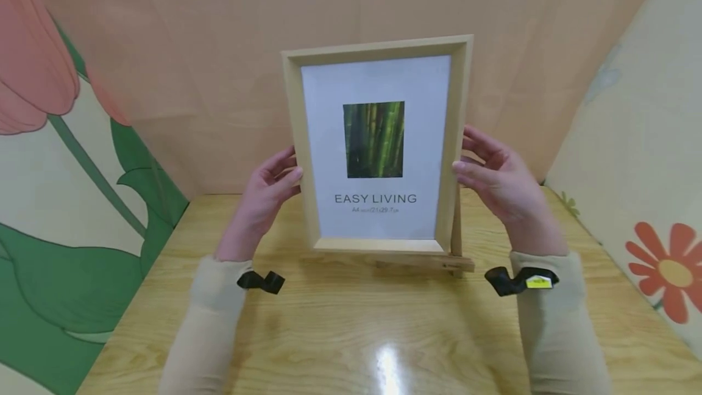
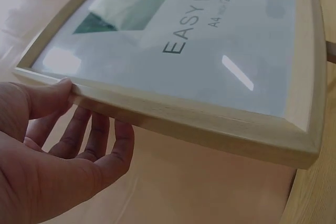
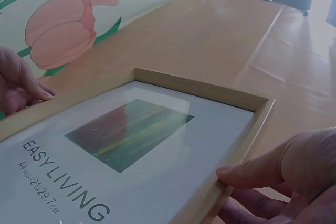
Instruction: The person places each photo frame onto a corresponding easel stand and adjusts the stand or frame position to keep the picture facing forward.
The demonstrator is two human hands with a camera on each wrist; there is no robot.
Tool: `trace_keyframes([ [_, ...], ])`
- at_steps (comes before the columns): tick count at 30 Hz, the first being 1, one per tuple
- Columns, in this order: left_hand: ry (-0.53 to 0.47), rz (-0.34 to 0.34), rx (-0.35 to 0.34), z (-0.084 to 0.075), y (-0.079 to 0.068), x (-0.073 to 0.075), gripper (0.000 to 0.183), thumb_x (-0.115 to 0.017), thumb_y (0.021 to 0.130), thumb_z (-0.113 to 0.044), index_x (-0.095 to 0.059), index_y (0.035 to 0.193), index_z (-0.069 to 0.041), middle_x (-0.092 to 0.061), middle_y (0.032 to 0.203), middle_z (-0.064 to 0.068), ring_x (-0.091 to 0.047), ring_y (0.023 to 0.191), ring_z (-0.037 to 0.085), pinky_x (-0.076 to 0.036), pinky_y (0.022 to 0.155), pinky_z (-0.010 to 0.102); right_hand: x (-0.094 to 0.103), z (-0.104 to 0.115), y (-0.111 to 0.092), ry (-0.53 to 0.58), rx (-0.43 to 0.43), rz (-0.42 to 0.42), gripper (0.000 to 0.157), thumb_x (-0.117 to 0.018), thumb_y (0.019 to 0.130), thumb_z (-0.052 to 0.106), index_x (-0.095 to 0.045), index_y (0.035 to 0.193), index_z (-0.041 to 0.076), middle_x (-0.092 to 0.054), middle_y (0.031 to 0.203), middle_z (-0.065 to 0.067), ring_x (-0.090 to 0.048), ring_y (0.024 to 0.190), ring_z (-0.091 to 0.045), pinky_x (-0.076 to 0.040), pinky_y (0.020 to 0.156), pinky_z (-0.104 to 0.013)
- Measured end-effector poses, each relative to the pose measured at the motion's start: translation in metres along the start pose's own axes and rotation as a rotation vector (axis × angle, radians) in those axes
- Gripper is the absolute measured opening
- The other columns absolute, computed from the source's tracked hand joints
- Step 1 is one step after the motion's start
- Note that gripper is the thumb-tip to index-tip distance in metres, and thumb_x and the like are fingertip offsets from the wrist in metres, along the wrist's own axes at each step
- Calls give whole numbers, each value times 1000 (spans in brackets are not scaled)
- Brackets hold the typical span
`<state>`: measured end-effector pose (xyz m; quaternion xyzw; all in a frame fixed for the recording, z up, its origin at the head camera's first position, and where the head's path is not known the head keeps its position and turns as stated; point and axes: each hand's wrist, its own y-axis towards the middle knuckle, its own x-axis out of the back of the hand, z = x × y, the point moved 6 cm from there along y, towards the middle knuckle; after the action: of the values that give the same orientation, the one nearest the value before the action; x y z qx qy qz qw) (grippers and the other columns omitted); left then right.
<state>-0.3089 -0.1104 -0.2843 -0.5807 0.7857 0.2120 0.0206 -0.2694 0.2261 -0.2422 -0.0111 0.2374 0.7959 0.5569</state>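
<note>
A light wooden picture frame stands upright between my two hands, facing me. Its white insert carries a small green bamboo picture and the words EASY LIVING. My left hand pinches the left side, thumb on the front edge and fingers behind, as the left wrist view also shows. On the opposite side my right hand grips in the same way, thumb on the front edge. Behind and below the frame is a wooden stand, mostly hidden; the frame's bottom edge overlaps its ledge in the head view.
The wooden table extends in front of the stand. A plain peach cloth hangs at the back. Panels with painted flowers flank the table, a pink tulip at left and a red flower at right.
</note>
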Motion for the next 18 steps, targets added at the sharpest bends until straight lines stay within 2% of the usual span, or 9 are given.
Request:
trace_keyframes([
  [6,22,7,-38,4,8,-13,42,-56,85,1,-49,125,-6,-52,111,11,-52,96,21,-49,74,31,11,4,-3,45,35,0,54,-41,83,-21,-34,133,-1,-44,118,-14,-55,94,-23,-51,70,-30],
  [15,71,15,-36,27,18,-24,43,-60,84,-6,-49,125,-9,-51,115,14,-52,99,25,-48,78,34,32,3,-13,68,45,-52,56,-40,82,-23,-33,134,-1,-48,115,-14,-56,89,-24,-51,70,-30],
  [18,75,2,-38,28,18,-24,43,-61,83,-7,-50,125,-9,-52,114,14,-53,98,24,-48,78,34,31,4,-13,71,48,-55,56,-40,82,-24,-34,133,-2,-49,114,-14,-56,89,-23,-51,71,-30],
])
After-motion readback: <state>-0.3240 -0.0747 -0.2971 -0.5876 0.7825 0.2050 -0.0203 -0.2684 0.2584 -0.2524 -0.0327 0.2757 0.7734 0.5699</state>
